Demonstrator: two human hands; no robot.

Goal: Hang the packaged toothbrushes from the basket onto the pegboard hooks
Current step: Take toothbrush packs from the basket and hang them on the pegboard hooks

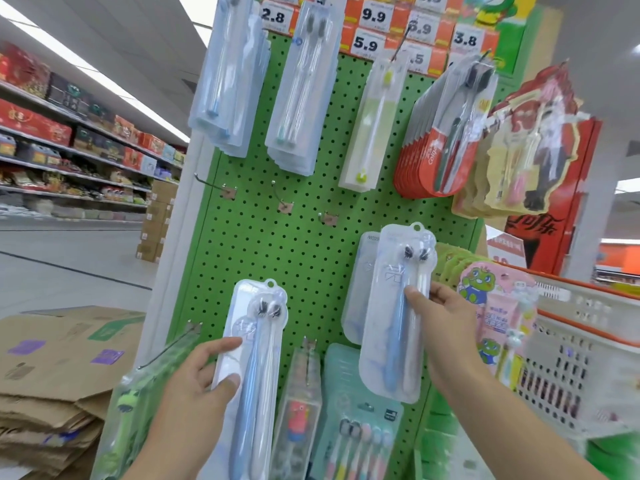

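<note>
— Hands? Our left hand [204, 372] pinches one toothbrush pack [251, 368] low; our right hand [440, 317] pinches another pack [398, 313], near the basket [588, 327].
— Let's line each hang hole up with the bare hooks [280, 199] above.

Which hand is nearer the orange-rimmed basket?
Right. The right hand, holding a toothbrush pack, is just left of the basket; the left hand is far across the pegboard.

Bright, even store light falls from long ceiling light strips [114, 86] overhead, so shadows are faint. Glare sheens the clear toothbrush packs [254, 362] and washes their print pale. The wide lens bends the pegboard [287, 237] and shelves [69, 133] outward toward the edges. Far shelves look soft and smeared; the basket [568, 341] at right is slightly blurred.
</note>
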